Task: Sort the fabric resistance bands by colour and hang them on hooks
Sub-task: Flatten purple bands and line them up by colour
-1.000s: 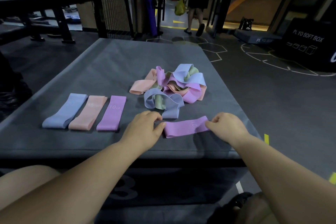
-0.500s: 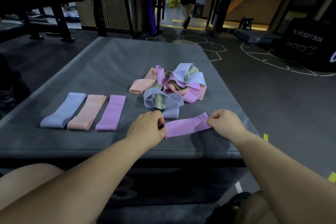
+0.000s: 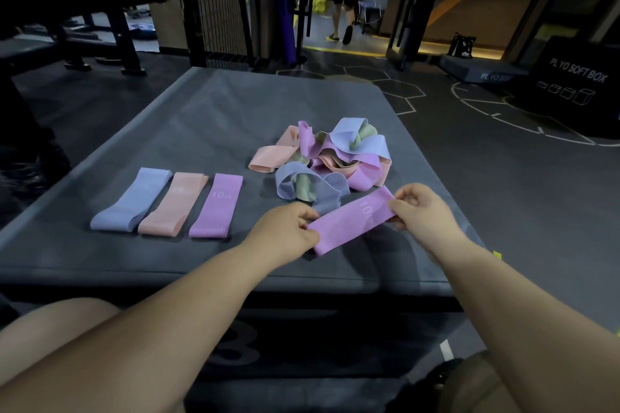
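A purple band point(image 3: 352, 225) is held stretched flat between both hands near the front edge of the mat point(image 3: 201, 124), right of its middle. Both forearms are extended forward from the lower corners of the view and converge on the band. The left hand point(image 3: 285, 231) is turned knuckles-up, its fingers curled, and the band's left end is pinched between thumb and fingertips. The right hand point(image 3: 422, 211) is likewise curled, and the band's right end is pinched under the thumb – the remaining fingers are folded beneath and cannot be told apart. The band is slanted, its right end farther from the front edge than its left; a shadow is cast on the mat below it.

Just behind the held band, a tangled pile point(image 3: 335, 154) of blue, peach, purple and green bands is heaped toward the mat's right edge. Toward the front left corner, three bands are laid flat side by side – a blue band point(image 3: 134, 201), a peach band point(image 3: 174, 204) and a second purple band point(image 3: 216, 206).
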`<action>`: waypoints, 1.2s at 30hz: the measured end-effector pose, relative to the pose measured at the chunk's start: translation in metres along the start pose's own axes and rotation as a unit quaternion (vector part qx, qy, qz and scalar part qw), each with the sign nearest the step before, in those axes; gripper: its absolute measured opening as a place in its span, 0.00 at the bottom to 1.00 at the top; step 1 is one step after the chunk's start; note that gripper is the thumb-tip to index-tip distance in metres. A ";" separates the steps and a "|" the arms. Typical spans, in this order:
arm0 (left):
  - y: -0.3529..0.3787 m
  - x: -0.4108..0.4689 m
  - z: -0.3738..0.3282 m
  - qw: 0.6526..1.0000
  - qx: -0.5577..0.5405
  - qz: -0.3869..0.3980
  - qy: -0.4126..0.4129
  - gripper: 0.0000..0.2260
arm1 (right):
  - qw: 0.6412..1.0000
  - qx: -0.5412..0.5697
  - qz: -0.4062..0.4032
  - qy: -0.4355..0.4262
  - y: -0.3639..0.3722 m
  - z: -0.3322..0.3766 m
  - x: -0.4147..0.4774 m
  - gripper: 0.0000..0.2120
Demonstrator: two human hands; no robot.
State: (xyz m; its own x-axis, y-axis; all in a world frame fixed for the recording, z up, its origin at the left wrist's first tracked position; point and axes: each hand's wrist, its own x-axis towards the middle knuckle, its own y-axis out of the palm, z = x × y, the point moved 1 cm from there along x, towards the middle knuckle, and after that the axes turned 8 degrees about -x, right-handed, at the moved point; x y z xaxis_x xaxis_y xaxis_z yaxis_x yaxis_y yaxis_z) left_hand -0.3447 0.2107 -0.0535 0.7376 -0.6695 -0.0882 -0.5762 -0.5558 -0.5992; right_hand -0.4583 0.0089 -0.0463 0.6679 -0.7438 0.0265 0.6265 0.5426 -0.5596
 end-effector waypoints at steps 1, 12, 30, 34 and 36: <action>-0.002 -0.002 0.000 1.000 0.002 0.000 -0.001 0.11 | 1.000 0.016 0.000 -0.006 0.002 0.002 -0.001 0.04; -0.033 -0.024 0.012 0.999 0.009 0.004 -0.033 0.07 | 0.995 0.083 -0.011 -0.045 0.037 0.032 -0.003 0.06; -0.092 -0.048 0.066 0.989 -0.036 -0.121 -0.071 0.05 | 0.991 -0.013 0.001 -0.136 0.117 0.111 -0.001 0.02; -0.105 -0.049 0.080 0.985 -0.026 -0.143 -0.088 0.05 | 0.984 -0.060 0.017 -0.166 0.146 0.134 0.007 0.02; -0.109 -0.048 0.086 0.983 -0.024 -0.158 -0.095 0.05 | 0.982 -0.063 0.027 -0.176 0.162 0.143 0.012 0.02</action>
State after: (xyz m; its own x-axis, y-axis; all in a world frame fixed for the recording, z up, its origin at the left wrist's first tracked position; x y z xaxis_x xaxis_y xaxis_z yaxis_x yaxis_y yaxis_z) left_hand -0.2870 0.3460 -0.0528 0.9320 -0.3584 -0.0543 -0.3210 -0.7463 -0.5831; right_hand -0.2914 0.1436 -0.0176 0.8103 -0.5223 0.2655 0.5461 0.5088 -0.6655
